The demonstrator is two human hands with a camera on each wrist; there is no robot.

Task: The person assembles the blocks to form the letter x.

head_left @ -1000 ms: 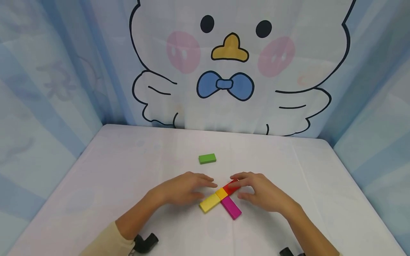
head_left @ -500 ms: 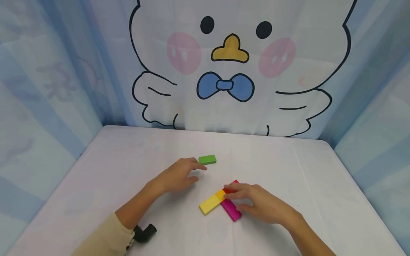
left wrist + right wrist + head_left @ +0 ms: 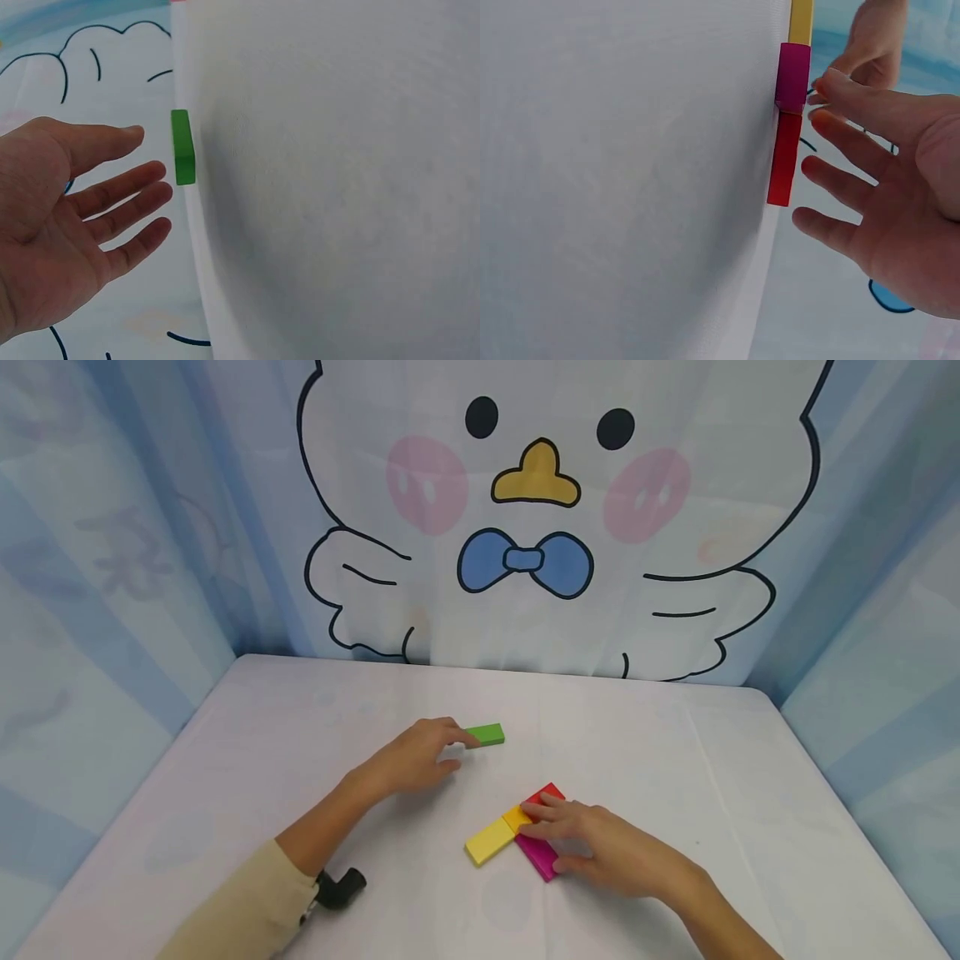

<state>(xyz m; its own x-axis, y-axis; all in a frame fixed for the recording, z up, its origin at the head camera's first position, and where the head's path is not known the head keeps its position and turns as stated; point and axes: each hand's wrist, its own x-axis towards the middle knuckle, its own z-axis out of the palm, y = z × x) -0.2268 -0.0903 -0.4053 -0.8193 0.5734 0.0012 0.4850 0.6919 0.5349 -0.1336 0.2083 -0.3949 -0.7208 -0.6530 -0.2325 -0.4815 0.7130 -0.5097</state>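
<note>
A green block (image 3: pixel 491 734) lies alone toward the back of the white table. My left hand (image 3: pixel 420 756) reaches to its left end, fingertips overlapping it in the head view. In the left wrist view the fingers are loosely spread beside the green block (image 3: pixel 182 146), nothing between them. Nearer me, a yellow block (image 3: pixel 489 842), a small orange block (image 3: pixel 516 819), a red block (image 3: pixel 553 792) and a magenta block (image 3: pixel 537 858) form a branching shape. My right hand (image 3: pixel 607 847) hovers over it with relaxed fingers, partly hiding the red and magenta blocks.
The white table (image 3: pixel 360 693) ends at a cloth backdrop (image 3: pixel 525 627) with a cartoon bird, and curtains flank both sides. A black device (image 3: pixel 341 889) sticks out from the left sleeve (image 3: pixel 247 902).
My left hand has moved from beside the joined blocks back to the green block. My right hand has shifted slightly toward me, now covering more of the magenta block.
</note>
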